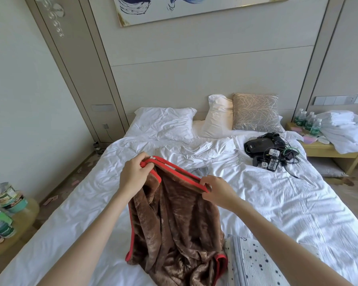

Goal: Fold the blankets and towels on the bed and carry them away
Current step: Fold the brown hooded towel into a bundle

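Note:
A brown fleece blanket (176, 228) with red trim hangs over the white bed (277, 203), its lower part bunched on the sheet. My left hand (133, 174) grips the red-edged top corner on the left. My right hand (219, 190) pinches the same red edge further right, so the edge is stretched between them. A pale towel (254, 263) with dark dots lies flat on the bed at the lower right, partly under my right forearm.
Pillows (163, 122) and a patterned cushion (256, 112) lean at the headboard. A black device with tangled cables (271, 151) lies on the bed's right side. The right nightstand (327, 149) holds bottles and white linen. A round table (19, 221) with containers stands at left.

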Action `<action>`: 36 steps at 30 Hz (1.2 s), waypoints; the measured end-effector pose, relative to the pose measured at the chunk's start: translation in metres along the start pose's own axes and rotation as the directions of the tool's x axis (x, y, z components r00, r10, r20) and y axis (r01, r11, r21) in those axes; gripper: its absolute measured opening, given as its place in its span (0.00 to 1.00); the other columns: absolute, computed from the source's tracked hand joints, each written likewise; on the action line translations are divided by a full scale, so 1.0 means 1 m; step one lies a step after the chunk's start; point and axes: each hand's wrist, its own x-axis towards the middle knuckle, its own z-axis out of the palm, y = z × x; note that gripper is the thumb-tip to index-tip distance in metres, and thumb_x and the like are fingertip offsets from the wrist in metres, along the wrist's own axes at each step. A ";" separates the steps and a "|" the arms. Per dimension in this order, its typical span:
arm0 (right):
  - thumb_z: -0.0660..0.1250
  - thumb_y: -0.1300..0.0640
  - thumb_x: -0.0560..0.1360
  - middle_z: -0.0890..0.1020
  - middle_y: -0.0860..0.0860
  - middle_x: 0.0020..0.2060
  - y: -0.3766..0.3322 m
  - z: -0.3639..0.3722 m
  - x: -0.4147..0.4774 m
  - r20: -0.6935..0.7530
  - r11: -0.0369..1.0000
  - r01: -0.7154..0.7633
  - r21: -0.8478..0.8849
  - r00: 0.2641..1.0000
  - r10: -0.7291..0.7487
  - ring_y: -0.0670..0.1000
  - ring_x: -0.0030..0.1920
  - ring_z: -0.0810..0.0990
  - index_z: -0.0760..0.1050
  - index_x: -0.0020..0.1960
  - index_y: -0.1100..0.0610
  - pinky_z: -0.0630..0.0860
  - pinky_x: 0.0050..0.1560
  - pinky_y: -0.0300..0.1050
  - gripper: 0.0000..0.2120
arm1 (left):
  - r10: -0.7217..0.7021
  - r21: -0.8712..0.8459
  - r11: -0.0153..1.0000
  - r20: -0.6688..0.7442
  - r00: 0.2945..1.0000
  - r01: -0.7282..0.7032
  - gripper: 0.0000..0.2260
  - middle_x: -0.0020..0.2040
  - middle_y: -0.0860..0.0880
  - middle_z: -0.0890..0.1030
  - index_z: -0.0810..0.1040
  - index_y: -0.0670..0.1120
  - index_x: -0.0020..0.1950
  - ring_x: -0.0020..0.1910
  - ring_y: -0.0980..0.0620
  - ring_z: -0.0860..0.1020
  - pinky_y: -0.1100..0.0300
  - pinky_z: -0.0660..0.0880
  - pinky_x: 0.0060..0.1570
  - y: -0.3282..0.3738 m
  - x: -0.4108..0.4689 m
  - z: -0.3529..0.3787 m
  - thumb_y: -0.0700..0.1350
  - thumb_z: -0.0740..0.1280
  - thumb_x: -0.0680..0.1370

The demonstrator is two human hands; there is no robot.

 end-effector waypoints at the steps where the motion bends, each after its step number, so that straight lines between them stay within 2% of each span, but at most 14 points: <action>1: 0.67 0.59 0.66 0.72 0.43 0.37 0.004 0.001 -0.001 -0.004 0.998 0.004 -0.055 1.000 -0.005 0.50 0.38 0.73 0.75 0.44 0.49 0.64 0.32 0.40 0.08 | -0.005 0.009 1.000 -0.004 1.000 0.005 0.07 0.33 0.53 0.79 0.75 0.55 0.40 0.33 0.55 0.78 0.55 0.71 0.34 -0.002 -0.002 0.002 0.46 0.67 0.76; 5: 0.66 0.61 0.68 0.73 0.46 0.41 0.019 0.005 -0.003 -0.005 0.985 -0.029 -0.168 1.000 0.028 0.50 0.41 0.74 0.76 0.47 0.53 0.63 0.32 0.40 0.08 | -0.025 0.039 0.999 -0.016 1.000 0.026 0.06 0.31 0.52 0.77 0.74 0.53 0.40 0.32 0.55 0.76 0.58 0.67 0.31 -0.005 -0.008 0.007 0.46 0.67 0.77; 6: 0.67 0.60 0.69 0.75 0.47 0.40 0.023 0.005 -0.004 -0.025 0.990 -0.082 -0.117 0.997 0.079 0.51 0.41 0.75 0.78 0.45 0.55 0.66 0.34 0.40 0.05 | -0.036 0.040 0.999 -0.025 0.999 0.037 0.06 0.31 0.51 0.77 0.74 0.53 0.40 0.32 0.54 0.76 0.58 0.67 0.31 -0.007 -0.009 0.006 0.46 0.66 0.77; 8: 0.70 0.61 0.68 0.80 0.50 0.36 0.028 0.000 -0.004 -0.097 0.966 -0.214 0.145 0.969 0.229 0.51 0.39 0.78 0.80 0.39 0.58 0.70 0.35 0.40 0.01 | -0.079 0.040 0.996 -0.054 0.995 0.082 0.07 0.31 0.51 0.77 0.73 0.53 0.39 0.32 0.52 0.76 0.57 0.66 0.32 -0.013 -0.011 0.005 0.46 0.66 0.77; 10: 0.72 0.63 0.67 0.78 0.50 0.30 0.028 -0.005 -0.002 -0.132 0.889 -0.244 0.386 0.940 0.315 0.49 0.34 0.75 0.78 0.34 0.58 0.68 0.33 0.38 0.05 | -0.102 0.031 0.994 -0.075 0.992 0.104 0.10 0.29 0.51 0.74 0.70 0.52 0.36 0.30 0.52 0.73 0.57 0.65 0.31 -0.019 -0.012 0.005 0.46 0.66 0.77; 12: 0.73 0.64 0.67 0.74 0.48 0.28 0.023 -0.007 0.000 -0.065 0.872 -0.253 0.419 0.950 0.307 0.47 0.31 0.72 0.73 0.33 0.56 0.65 0.30 0.37 0.10 | -0.101 -0.036 0.994 -0.061 0.993 0.099 0.12 0.28 0.52 0.71 0.68 0.51 0.35 0.29 0.54 0.70 0.56 0.65 0.33 -0.020 -0.011 0.005 0.45 0.67 0.77; 14: 0.74 0.65 0.65 0.76 0.48 0.32 0.015 -0.001 0.002 0.067 0.895 -0.270 0.356 0.962 0.264 0.47 0.33 0.73 0.74 0.38 0.56 0.68 0.32 0.37 0.10 | -0.050 -0.109 0.993 0.000 0.999 0.050 0.12 0.29 0.53 0.72 0.70 0.51 0.35 0.29 0.56 0.70 0.57 0.66 0.35 -0.015 -0.007 0.003 0.43 0.67 0.77; 16: 0.75 0.66 0.65 0.79 0.49 0.37 0.005 0.009 0.007 0.137 0.896 -0.248 0.367 0.968 0.211 0.49 0.39 0.77 0.76 0.44 0.56 0.73 0.40 0.39 0.13 | 0.027 -0.126 0.992 0.079 0.996 -0.016 0.10 0.31 0.53 0.76 0.74 0.53 0.37 0.31 0.57 0.74 0.59 0.69 0.37 -0.005 -0.004 0.001 0.42 0.68 0.77; 20: 0.75 0.65 0.66 0.80 0.49 0.45 -0.016 0.018 0.019 0.096 0.844 -0.198 0.498 0.980 0.173 0.52 0.42 0.80 0.71 0.60 0.54 0.78 0.47 0.51 0.26 | 0.118 -0.112 0.989 0.194 0.974 -0.098 0.09 0.34 0.54 0.80 0.76 0.56 0.40 0.34 0.53 0.79 0.57 0.73 0.39 0.005 -0.004 0.002 0.43 0.67 0.76; 22: 0.75 0.65 0.64 0.79 0.49 0.51 -0.020 0.019 0.023 0.095 0.875 -0.151 0.460 0.988 0.120 0.50 0.43 0.79 0.70 0.64 0.52 0.78 0.49 0.52 0.31 | 0.129 -0.120 0.987 0.214 0.968 -0.105 0.08 0.35 0.52 0.80 0.77 0.55 0.41 0.36 0.50 0.80 0.55 0.74 0.40 0.005 -0.005 0.002 0.42 0.67 0.76; 25: 0.77 0.61 0.62 0.76 0.46 0.61 -0.024 0.023 0.020 0.151 0.907 -0.119 0.404 0.987 0.062 0.50 0.52 0.79 0.68 0.68 0.49 0.78 0.56 0.52 0.37 | 0.144 -0.127 0.985 0.222 0.964 -0.118 0.11 0.34 0.54 0.79 0.76 0.57 0.39 0.33 0.55 0.78 0.63 0.72 0.37 0.004 -0.006 0.001 0.41 0.67 0.76; 28: 0.78 0.58 0.61 0.73 0.46 0.64 -0.022 0.030 0.014 0.173 0.918 -0.159 0.363 0.980 0.101 0.52 0.52 0.78 0.63 0.71 0.48 0.76 0.59 0.54 0.43 | 0.154 -0.135 0.983 0.237 0.959 -0.125 0.11 0.34 0.56 0.80 0.76 0.57 0.39 0.33 0.59 0.77 0.70 0.70 0.36 0.003 -0.008 0.000 0.41 0.67 0.76; 33: 0.76 0.61 0.67 0.77 0.48 0.60 -0.020 0.029 0.016 0.177 0.941 -0.161 0.298 0.978 0.111 0.49 0.54 0.78 0.70 0.68 0.54 0.75 0.60 0.51 0.31 | 0.145 -0.136 0.985 0.279 0.949 -0.110 0.06 0.39 0.52 0.82 0.79 0.53 0.44 0.38 0.53 0.81 0.60 0.75 0.43 0.003 -0.008 -0.001 0.42 0.67 0.76; 36: 0.74 0.62 0.69 0.82 0.55 0.51 -0.017 0.026 0.019 0.158 0.963 -0.137 0.234 0.982 0.101 0.54 0.51 0.79 0.80 0.55 0.59 0.75 0.55 0.50 0.15 | 0.149 -0.126 0.985 0.290 0.945 -0.117 0.03 0.39 0.49 0.81 0.78 0.51 0.44 0.39 0.50 0.80 0.54 0.74 0.43 0.002 -0.009 -0.002 0.43 0.67 0.76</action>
